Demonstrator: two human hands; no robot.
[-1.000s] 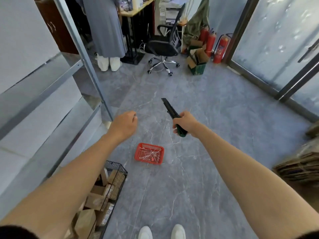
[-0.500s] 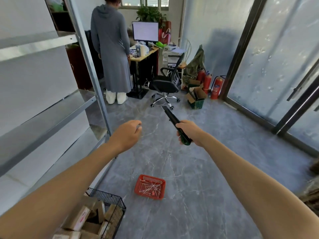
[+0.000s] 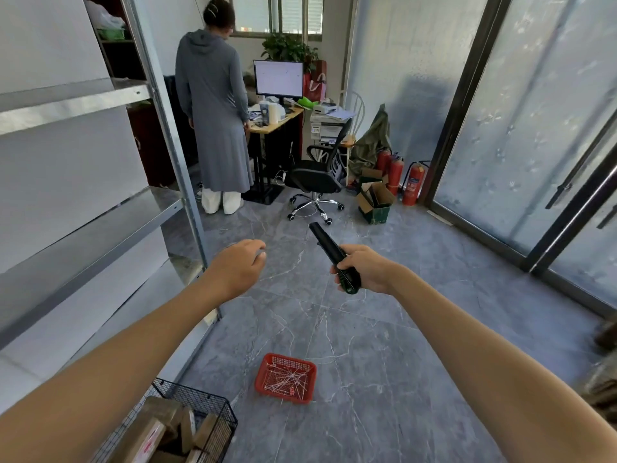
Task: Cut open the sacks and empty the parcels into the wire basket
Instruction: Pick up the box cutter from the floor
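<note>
A metal shelving rack (image 3: 100, 208) stands at left. Below it, the wire basket (image 3: 200, 409) holds brown parcels (image 3: 157, 432). The left hand (image 3: 238, 267) hangs loosely curled, holding nothing. The right hand (image 3: 365, 270) grips a black utility knife (image 3: 329, 247).

Bright daylight through frosted glass doors (image 3: 521, 105), soft shadows, wide-angle bending at edges, forearms perhaps slightly blurred

Head cam, high, facing fwd/down over floor (image 3: 384, 329); single view.
</note>
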